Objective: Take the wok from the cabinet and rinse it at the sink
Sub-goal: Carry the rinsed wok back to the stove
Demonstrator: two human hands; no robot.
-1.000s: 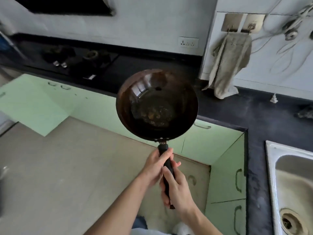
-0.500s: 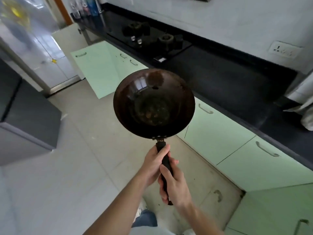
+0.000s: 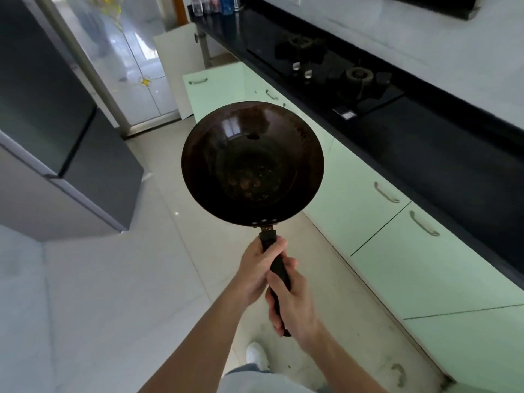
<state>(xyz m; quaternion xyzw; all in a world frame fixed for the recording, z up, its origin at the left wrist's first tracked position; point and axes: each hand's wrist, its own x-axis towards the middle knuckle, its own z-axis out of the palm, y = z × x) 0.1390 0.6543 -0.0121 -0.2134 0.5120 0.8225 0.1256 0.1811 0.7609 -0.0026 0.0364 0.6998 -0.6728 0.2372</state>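
Observation:
I hold a dark round wok [image 3: 252,161] out in front of me above the floor, its bowl facing me, with brown residue at the bottom. Its black handle [image 3: 276,268] points back toward me. My left hand [image 3: 259,272] grips the handle near the bowl. My right hand [image 3: 293,303] grips the handle lower down, near its end. The sink is out of view.
Light green cabinets [image 3: 365,211] run under a black counter [image 3: 425,143] on the right, with one door [image 3: 215,89] open at the far end. A gas stove [image 3: 334,66] sits on the counter. A grey fridge [image 3: 48,123] stands at the left. Pale tiled floor [image 3: 127,279] lies below.
My view has swung left along the counter: the sink and hanging towel have left the frame, the stove, fridge and doorway have come in. Both hands keep the same grip on the wok.

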